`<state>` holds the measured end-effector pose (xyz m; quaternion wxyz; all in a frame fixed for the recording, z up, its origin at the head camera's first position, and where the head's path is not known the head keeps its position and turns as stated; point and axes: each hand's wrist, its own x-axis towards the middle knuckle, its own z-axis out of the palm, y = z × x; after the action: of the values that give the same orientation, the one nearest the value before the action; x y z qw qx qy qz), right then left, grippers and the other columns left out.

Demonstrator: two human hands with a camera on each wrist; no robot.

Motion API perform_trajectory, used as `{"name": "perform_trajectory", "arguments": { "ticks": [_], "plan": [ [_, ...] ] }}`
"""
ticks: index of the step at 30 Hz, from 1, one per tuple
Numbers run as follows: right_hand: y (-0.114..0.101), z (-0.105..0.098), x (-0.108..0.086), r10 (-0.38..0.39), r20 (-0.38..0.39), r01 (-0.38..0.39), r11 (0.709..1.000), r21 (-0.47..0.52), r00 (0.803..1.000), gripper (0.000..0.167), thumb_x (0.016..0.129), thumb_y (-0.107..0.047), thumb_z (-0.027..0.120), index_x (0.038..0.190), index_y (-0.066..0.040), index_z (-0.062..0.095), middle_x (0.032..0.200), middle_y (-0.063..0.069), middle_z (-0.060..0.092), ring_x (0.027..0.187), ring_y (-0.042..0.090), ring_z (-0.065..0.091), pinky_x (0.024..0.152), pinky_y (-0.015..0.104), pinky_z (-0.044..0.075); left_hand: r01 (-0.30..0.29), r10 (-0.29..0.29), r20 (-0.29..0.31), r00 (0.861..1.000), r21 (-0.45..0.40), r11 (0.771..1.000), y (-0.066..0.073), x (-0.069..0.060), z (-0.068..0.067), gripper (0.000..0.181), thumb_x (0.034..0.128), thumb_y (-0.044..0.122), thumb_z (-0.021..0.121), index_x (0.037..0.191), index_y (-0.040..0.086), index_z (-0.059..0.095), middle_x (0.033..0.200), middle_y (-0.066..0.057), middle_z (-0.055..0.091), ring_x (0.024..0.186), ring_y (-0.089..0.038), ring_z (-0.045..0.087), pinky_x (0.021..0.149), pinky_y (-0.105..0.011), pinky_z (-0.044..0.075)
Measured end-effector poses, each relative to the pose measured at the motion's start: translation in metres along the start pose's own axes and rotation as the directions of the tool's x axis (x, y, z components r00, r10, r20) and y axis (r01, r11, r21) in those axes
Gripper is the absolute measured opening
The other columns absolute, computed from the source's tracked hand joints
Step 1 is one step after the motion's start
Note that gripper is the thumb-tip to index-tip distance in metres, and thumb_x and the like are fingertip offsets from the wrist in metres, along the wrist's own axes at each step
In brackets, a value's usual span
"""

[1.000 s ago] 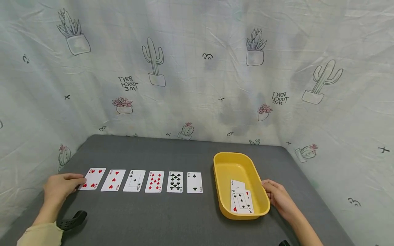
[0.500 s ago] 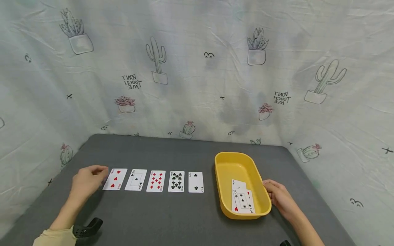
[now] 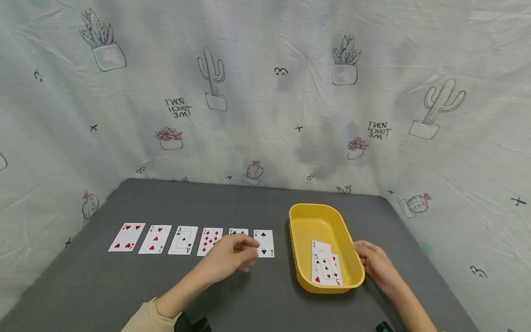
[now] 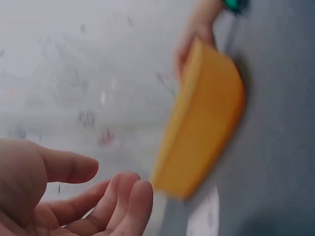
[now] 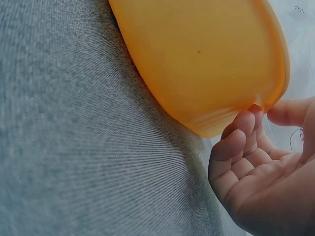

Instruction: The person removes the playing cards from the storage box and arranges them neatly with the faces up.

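My left hand [image 3: 230, 259] is over the right part of a row of face-up playing cards, partly covering a black club card [image 3: 238, 231]. Its fingers are loosely bent, with a gap below the thumb and nothing between them in the left wrist view. Beside its fingertips lies the two of clubs [image 3: 267, 244]. At the right, my right hand [image 3: 379, 266] pinches the rim of a yellow plastic tray [image 3: 296, 230] between thumb and fingers, as the right wrist view shows. Several cards lie overlapped in the tray, the three of clubs [image 3: 327, 272] on top.
Further left in the row are a nine of diamonds [image 3: 206, 249], an ace of clubs [image 3: 183, 240], a three of hearts [image 3: 155, 240] and another hearts card [image 3: 126, 237]. All lie on a dark grey table [image 3: 124, 286]. A cactus-print curtain [image 3: 265, 92] hangs behind.
My left hand has swept right along the row, from the leftmost hearts card to near the two of clubs. The cards stay in place. My right hand stays at the tray.
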<state>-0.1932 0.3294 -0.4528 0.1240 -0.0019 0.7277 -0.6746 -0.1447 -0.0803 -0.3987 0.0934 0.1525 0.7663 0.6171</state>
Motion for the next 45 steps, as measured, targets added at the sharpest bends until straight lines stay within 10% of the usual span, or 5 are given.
{"name": "perform_trajectory", "arguments": {
  "ticks": [9,15,29,40,45],
  "plan": [
    [0.001,-0.001,0.005,0.008,-0.011,-0.009,1.0,-0.014,1.0,0.036,0.105,-0.026,0.05,0.104,0.01,0.058,0.091,0.015,0.064,0.078,0.019,0.065,0.069,0.034,0.056,0.092,-0.066,0.132,0.989,-0.201,0.975,0.03,0.056,0.069,0.022,0.0962,0.011,0.064,0.112,-0.004,0.065,0.094,-0.013,0.068,0.086,-0.027,0.068,0.072,-0.035,0.058],
    [0.001,-0.002,0.008,0.001,0.01,-0.001,1.0,-0.013,1.0,0.04,0.105,-0.027,0.05,0.107,0.013,0.057,0.091,0.015,0.064,0.078,0.02,0.065,0.069,0.035,0.056,0.169,-0.138,0.201,0.97,-0.149,0.974,0.03,0.082,0.104,0.029,0.0965,0.014,0.062,0.117,-0.007,0.063,0.103,-0.011,0.065,0.094,-0.028,0.065,0.078,-0.037,0.057],
    [-0.001,-0.002,0.004,0.002,0.007,-0.002,1.0,0.007,1.0,0.036,0.105,-0.022,0.047,0.104,0.012,0.057,0.087,0.013,0.065,0.076,0.018,0.064,0.068,0.033,0.056,0.328,-0.305,0.195,0.932,-0.098,0.94,0.024,0.102,0.141,0.028,0.0951,0.021,0.062,0.1,-0.007,0.059,0.078,-0.007,0.046,0.065,-0.019,0.039,0.063,-0.037,0.043],
    [-0.003,-0.003,0.003,-0.014,0.036,0.014,1.0,0.002,0.999,0.036,0.105,-0.025,0.05,0.102,0.01,0.058,0.091,0.015,0.065,0.079,0.019,0.065,0.069,0.033,0.057,0.449,-0.446,0.07,0.892,-0.25,0.858,0.022,0.105,0.149,0.067,0.0916,0.021,0.065,0.141,-0.011,0.035,0.131,-0.022,0.044,0.115,-0.043,0.043,0.099,-0.062,0.037],
    [-0.002,-0.002,0.003,0.012,0.01,-0.012,1.0,0.005,1.0,0.035,0.104,-0.025,0.051,0.101,0.009,0.059,0.09,0.015,0.065,0.078,0.019,0.065,0.068,0.033,0.056,0.456,-0.455,0.057,0.889,-0.218,0.863,0.023,0.104,0.152,0.057,0.0918,0.021,0.065,0.134,-0.01,0.044,0.127,-0.02,0.049,0.114,-0.041,0.045,0.097,-0.065,0.037]
  ]
}}
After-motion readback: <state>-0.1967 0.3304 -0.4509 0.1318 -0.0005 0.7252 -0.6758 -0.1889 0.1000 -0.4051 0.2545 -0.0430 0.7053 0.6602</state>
